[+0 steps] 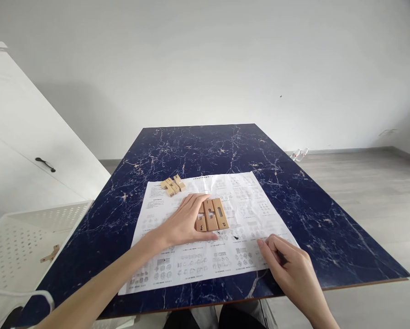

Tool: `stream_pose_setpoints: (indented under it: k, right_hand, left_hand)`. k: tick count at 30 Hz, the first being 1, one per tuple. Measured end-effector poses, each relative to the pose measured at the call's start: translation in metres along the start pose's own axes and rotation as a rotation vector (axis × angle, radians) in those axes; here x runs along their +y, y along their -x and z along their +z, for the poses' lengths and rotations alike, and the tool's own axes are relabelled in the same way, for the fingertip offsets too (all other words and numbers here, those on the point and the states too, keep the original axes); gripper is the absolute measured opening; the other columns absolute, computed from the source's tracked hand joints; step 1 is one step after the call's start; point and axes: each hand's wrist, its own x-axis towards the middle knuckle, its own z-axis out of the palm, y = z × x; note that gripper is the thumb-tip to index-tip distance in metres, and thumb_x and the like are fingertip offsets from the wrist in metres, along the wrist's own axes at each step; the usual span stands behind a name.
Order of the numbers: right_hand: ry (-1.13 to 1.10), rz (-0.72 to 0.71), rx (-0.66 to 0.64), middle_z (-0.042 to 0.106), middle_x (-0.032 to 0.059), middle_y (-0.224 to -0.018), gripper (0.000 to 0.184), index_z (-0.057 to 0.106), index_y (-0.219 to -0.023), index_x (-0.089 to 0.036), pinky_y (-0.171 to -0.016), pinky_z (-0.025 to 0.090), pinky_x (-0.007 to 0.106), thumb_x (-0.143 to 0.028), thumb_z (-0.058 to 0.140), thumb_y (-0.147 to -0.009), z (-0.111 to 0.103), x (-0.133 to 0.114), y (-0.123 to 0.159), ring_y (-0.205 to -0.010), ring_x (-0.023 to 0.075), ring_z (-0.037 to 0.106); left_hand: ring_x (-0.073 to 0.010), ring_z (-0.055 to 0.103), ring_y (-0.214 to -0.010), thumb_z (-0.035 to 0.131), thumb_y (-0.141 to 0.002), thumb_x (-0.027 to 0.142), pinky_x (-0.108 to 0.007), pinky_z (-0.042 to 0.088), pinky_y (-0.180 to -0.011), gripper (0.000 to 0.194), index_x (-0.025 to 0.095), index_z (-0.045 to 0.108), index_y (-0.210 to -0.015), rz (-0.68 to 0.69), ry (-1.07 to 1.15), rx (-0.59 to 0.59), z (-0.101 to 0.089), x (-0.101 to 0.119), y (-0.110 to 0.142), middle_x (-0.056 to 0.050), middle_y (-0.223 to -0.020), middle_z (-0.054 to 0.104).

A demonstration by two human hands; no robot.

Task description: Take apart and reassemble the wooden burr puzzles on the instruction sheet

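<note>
Three wooden pieces (211,214), marked 3, 1 and 2, lie side by side near the middle of the printed sheet (260,205), our landmark. We judge them light and rigid: solid bars, notched or slotted. The smooth faces could slip a little on paper, and the narrow wood beside the notches looks the likeliest place to chip. We would take hold at the plain ends or along the outer long sides, keeping pressure off the cut-outs.

The left hand (182,222) comes in from the sheet's near left. Its fingers arch over the far end of the group and its thumb lies along the near end, so we read it as clasping the set lengthwise; how hard it presses we cannot tell.

The right hand (291,260) is over the sheet's near right corner, fingers curled in toward the thumb. Whether anything is pinched there we cannot tell.

On the sheet's far left corner sits a wooden cluster (173,185) of numbered pieces. The blue worktop (205,146) extends beyond the sheet. Well left of the sheet, another wooden piece (50,253) lies on a white perforated surface (13,256).
</note>
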Motion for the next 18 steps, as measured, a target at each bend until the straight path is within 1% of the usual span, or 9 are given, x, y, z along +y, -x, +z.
stream_pose_setpoints:
  k: [3, 6, 12, 16, 18]
  right_hand:
    - [0.011, 0.002, -0.004, 0.034, -0.005, -0.062, 0.048, 0.028, -0.07, -0.025, -0.053, 0.032, 0.028, -0.038, 0.054, -0.109, 0.0, 0.0, 0.0, -0.053, 0.0125, 0.036]
    - [0.027, 0.0, -0.013, 0.034, -0.0049, -0.062, 0.048, 0.028, -0.07, -0.025, -0.052, 0.033, 0.028, -0.038, 0.054, -0.109, 0.0, 0.0, -0.001, -0.053, 0.0126, 0.037]
    - [0.045, 0.016, -0.012, 0.035, -0.0048, -0.062, 0.049, 0.028, -0.07, -0.025, -0.052, 0.033, 0.027, -0.039, 0.054, -0.109, 0.002, 0.002, 0.0, -0.053, 0.0125, 0.037]
    - [0.062, 0.006, -0.073, 0.036, -0.005, -0.061, 0.049, 0.029, -0.07, -0.025, -0.052, 0.034, 0.027, -0.04, 0.055, -0.109, 0.0, 0.003, -0.002, -0.053, 0.0126, 0.038]
    - [0.062, 0.003, -0.117, 0.038, -0.0049, -0.062, 0.048, 0.03, -0.071, -0.025, -0.053, 0.036, 0.027, -0.042, 0.055, -0.109, -0.001, -0.001, -0.005, -0.054, 0.013, 0.04]
  left_hand:
    - [-0.0466, 0.045, -0.15, 0.08, -0.078, 0.079, -0.068, 0.047, -0.117, 0.109, 0.034, 0.031, -0.166, 0.002, 0.004, -0.023, -0.004, -0.008, 0.004, -0.016, -0.165, 0.044]
    - [-0.046, 0.045, -0.151, 0.081, -0.078, 0.077, -0.068, 0.046, -0.118, 0.109, 0.035, 0.032, -0.166, 0.003, 0.006, -0.017, -0.008, -0.013, 0.007, -0.015, -0.167, 0.043]
    - [-0.0457, 0.045, -0.151, 0.078, -0.08, 0.079, -0.067, 0.044, -0.12, 0.108, 0.034, 0.033, -0.166, 0.021, -0.023, -0.017, -0.015, -0.014, 0.012, -0.016, -0.167, 0.044]
    - [-0.0456, 0.044, -0.152, 0.076, -0.08, 0.081, -0.067, 0.043, -0.121, 0.107, 0.032, 0.033, -0.166, 0.007, -0.042, -0.04, -0.015, -0.014, 0.012, -0.016, -0.167, 0.045]
    - [-0.0455, 0.044, -0.152, 0.075, -0.081, 0.081, -0.067, 0.043, -0.121, 0.106, 0.033, 0.034, -0.166, 0.022, -0.054, -0.024, -0.016, -0.015, 0.012, -0.016, -0.167, 0.045]
